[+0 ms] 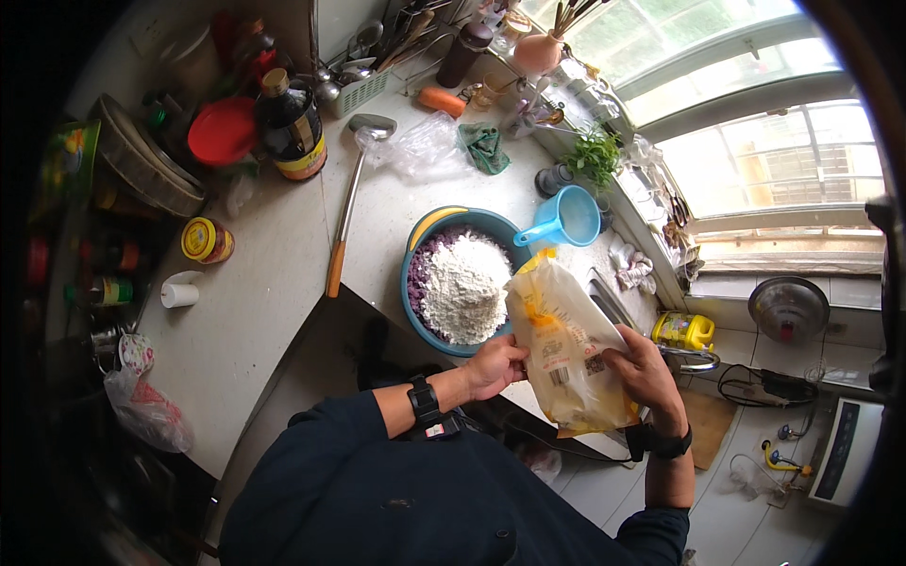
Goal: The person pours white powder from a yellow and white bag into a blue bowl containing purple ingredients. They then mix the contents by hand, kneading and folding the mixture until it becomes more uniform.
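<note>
A plastic flour bag, yellow and white with printing on it, is held between my two hands beside a blue basin. My left hand pinches the bag's near left edge, close to the basin's rim. Gripping its right side is my right hand. The bag's upper end reaches the right rim of the basin. White flour lies heaped in the basin over a crumbly purple mass. A blue plastic cup with a handle stands against the basin's far right side.
A wok spatula lies left of the basin. Behind are a clear plastic bag, a green cloth and a carrot. A dark sauce bottle and a yellow-lidded jar stand left. The sink is right.
</note>
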{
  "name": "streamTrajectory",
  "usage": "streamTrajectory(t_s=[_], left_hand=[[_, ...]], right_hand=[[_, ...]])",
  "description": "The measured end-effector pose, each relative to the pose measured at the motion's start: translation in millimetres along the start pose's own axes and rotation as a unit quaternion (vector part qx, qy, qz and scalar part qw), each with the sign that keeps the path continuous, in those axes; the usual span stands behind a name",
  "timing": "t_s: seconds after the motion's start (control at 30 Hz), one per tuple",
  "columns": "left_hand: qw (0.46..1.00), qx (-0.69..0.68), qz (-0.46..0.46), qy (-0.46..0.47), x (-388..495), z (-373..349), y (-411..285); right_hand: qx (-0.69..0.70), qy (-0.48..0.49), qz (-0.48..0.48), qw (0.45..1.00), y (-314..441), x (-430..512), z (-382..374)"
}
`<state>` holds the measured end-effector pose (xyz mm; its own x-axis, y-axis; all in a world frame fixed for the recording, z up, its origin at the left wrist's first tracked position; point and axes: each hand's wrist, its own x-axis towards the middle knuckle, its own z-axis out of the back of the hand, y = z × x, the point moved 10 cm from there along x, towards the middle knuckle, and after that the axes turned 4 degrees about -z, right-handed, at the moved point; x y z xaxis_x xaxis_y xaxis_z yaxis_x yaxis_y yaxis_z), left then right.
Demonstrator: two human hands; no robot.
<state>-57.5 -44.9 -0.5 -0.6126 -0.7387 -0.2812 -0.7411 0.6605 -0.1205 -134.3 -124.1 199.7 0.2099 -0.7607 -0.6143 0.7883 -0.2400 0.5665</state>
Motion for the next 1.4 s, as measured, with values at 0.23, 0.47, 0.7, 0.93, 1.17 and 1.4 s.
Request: streamTrajectory(t_s=[0.23,0.47,0.7,0.93,1.17,1.4], left_hand=[[0.996,0.09,-0.012,0.022,0,-5,-2],[0.998,0.061,0.011,-0.003,-13,-3,-5],[0.999,0.019,0.036,-0.013,-22,0,-7],[0.996,-0.079,0.01,-0.033,-15,10,-15],[0.998,-0.039,-0.028,-0.049,-10,12,-21],[0.994,-0.033,-0.007,-0.103,-14,21,-23]], right_hand=[[0.04,0.02,-0.049,0.998,-6,10,2],[0.133,0.042,-0.069,0.988,-13,21,9],[0.174,0.045,-0.09,0.98,-15,28,8],[0.228,0.049,-0.116,0.965,-9,25,9],[0.266,0.047,-0.143,0.952,-17,24,13],[0.259,0.043,-0.165,0.951,-29,24,12]])
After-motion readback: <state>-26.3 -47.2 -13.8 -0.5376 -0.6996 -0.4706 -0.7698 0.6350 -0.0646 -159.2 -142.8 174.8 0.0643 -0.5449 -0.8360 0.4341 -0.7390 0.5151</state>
